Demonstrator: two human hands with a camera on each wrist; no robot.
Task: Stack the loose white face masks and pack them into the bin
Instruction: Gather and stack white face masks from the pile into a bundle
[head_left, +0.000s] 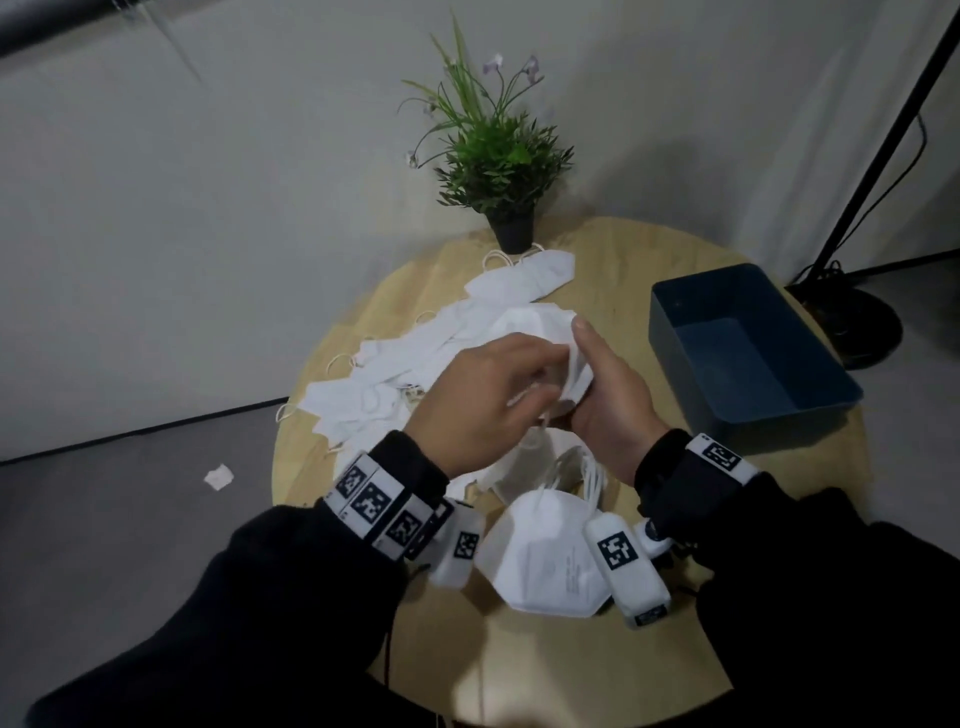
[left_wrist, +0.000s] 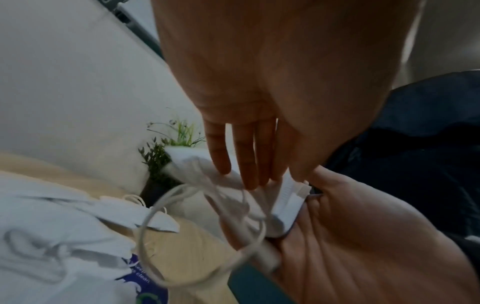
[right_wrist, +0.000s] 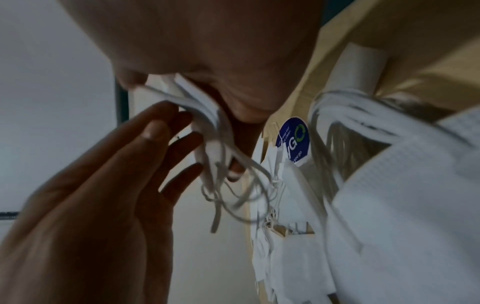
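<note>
A small stack of white face masks (head_left: 540, 332) is held upright above the round table's middle. My right hand (head_left: 610, 395) grips the stack from the right, thumb raised along its edge. My left hand (head_left: 483, 400) comes in from the left with straight fingers (left_wrist: 246, 164) resting on the stack (left_wrist: 285, 205); ear loops (right_wrist: 228, 174) dangle below. Several loose masks (head_left: 395, 374) lie spread across the left of the table, more (head_left: 524, 275) by the plant, and one (head_left: 545, 566) lies between my wrists. The dark blue bin (head_left: 737, 364) stands to the right with nothing inside.
A potted plant (head_left: 498, 156) stands at the table's (head_left: 571, 665) far edge. A black lamp stand base (head_left: 852, 322) sits on the floor behind the bin. A scrap of white paper (head_left: 218, 476) lies on the floor at left. A blue round sticker (right_wrist: 296, 139) shows among the masks.
</note>
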